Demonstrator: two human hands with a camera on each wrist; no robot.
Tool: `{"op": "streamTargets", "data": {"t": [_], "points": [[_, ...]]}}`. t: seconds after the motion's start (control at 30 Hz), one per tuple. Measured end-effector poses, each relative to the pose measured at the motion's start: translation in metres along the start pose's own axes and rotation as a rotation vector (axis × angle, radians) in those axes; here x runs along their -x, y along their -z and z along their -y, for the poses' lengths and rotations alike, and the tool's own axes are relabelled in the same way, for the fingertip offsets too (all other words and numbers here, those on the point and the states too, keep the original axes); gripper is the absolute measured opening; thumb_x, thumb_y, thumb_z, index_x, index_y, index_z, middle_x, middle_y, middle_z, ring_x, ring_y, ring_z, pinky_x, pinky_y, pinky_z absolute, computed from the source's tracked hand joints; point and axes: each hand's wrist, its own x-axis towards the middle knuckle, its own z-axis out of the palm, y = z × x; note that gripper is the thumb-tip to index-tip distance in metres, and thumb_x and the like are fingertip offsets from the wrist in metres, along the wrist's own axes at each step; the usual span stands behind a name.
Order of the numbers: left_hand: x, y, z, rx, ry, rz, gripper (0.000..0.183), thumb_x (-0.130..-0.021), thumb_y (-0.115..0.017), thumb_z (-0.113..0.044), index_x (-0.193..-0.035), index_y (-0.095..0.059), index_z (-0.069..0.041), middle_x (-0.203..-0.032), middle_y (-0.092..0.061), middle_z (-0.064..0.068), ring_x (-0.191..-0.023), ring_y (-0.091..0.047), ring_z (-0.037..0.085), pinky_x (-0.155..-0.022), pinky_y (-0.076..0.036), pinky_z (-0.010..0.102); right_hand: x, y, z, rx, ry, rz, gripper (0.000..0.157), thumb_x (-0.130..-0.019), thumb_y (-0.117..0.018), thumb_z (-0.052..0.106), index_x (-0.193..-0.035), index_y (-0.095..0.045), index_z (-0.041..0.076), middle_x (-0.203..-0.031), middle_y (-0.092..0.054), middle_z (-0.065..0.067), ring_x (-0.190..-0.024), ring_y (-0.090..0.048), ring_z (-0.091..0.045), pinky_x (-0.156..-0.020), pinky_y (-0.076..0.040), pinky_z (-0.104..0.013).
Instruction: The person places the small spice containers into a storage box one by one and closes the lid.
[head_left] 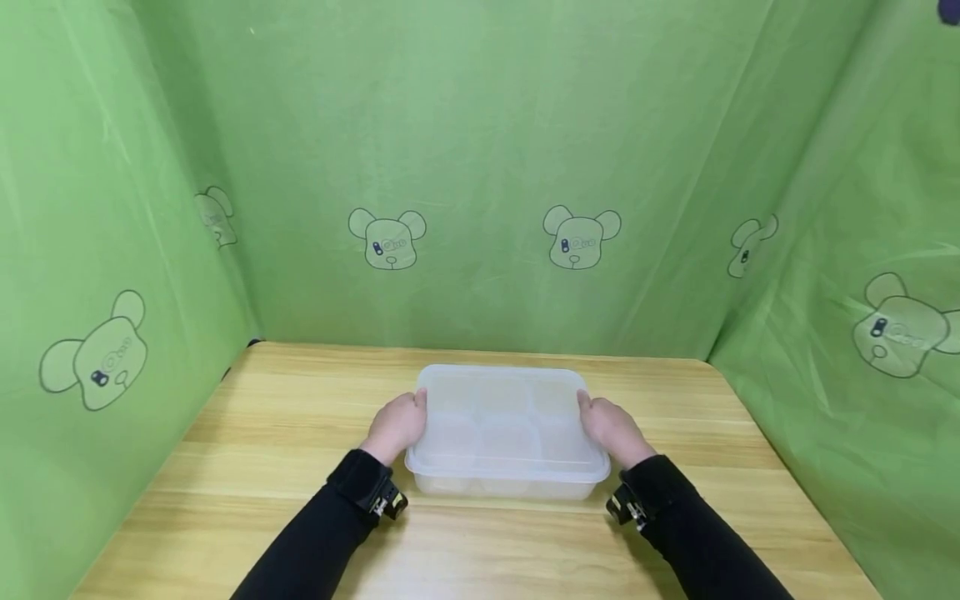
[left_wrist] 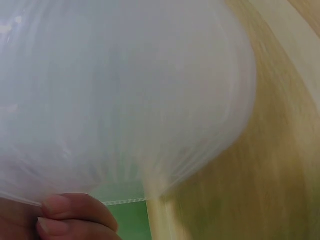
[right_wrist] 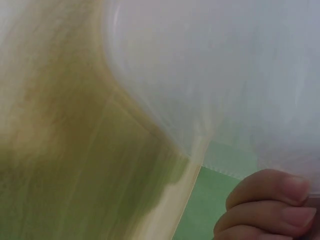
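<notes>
A translucent white plastic storage box (head_left: 504,487) with a lid (head_left: 510,392) sits between my two hands, and faint compartment outlines show through the lid. My left hand (head_left: 397,423) grips its left side, thumb on the lid's edge and fingers curled at the rim. On the opposite side my right hand (head_left: 611,427) grips it the same way. In the left wrist view, curled fingers (left_wrist: 75,212) meet the rim of the box. Curled fingers (right_wrist: 272,200) also lie against the rim in the right wrist view. What the compartments hold is hidden by the cloudy plastic.
The box is over a light wood-grain table (head_left: 300,500). Green cloth (head_left: 480,167) printed with bear heads surrounds the table at the back and both sides. Each dark sleeve carries a small wrist device, such as the left one (head_left: 386,500).
</notes>
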Motion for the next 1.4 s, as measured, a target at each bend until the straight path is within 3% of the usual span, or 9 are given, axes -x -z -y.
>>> {"op": "streamTargets", "data": {"t": [0.53,0.83,1.03,1.4], "points": [[-0.0045,-0.0002,0.0054,0.025,-0.061,0.012,0.062,-0.111,-0.021,-0.034,-0.123,-0.06,0.012,-0.118,-0.066,0.026,-0.108,-0.063,0.04,-0.096,-0.049,0.052,-0.0049,0.0001,-0.0043,-0.021,0.048,0.006,0.076,-0.109,-0.01,0.042,-0.124,-0.056,-0.018,-0.118,-0.061,-0.032,-0.105,-0.062,-0.042,-0.096,-0.046,-0.057],[-0.0043,0.0008,0.0067,0.037,-0.078,0.036,0.062,-0.111,-0.019,-0.033,-0.127,-0.058,0.012,-0.125,-0.063,0.027,-0.115,-0.06,0.043,-0.1,-0.046,0.053,-0.0052,0.0014,-0.0063,-0.074,0.044,0.042,0.073,-0.109,-0.011,0.043,-0.111,-0.06,-0.011,-0.1,-0.063,-0.022,-0.087,-0.063,-0.029,-0.086,-0.051,-0.05],[-0.0047,-0.0006,0.0083,0.04,-0.075,0.031,0.062,-0.111,-0.019,-0.033,-0.124,-0.06,0.012,-0.117,-0.066,0.025,-0.108,-0.063,0.04,-0.097,-0.048,0.052,-0.0051,0.0024,-0.006,-0.077,0.046,0.053,0.073,-0.109,-0.011,0.042,-0.112,-0.06,-0.012,-0.103,-0.062,-0.024,-0.09,-0.063,-0.031,-0.088,-0.05,-0.05],[-0.0005,0.0005,0.0048,0.081,-0.047,0.012,0.06,-0.111,-0.021,-0.033,-0.126,-0.059,0.011,-0.12,-0.064,0.026,-0.109,-0.062,0.04,-0.096,-0.048,0.052,-0.0009,0.0023,-0.0034,-0.101,0.043,0.043,0.075,-0.109,-0.01,0.042,-0.125,-0.055,-0.016,-0.119,-0.061,-0.031,-0.103,-0.063,-0.038,-0.095,-0.047,-0.055]]}}
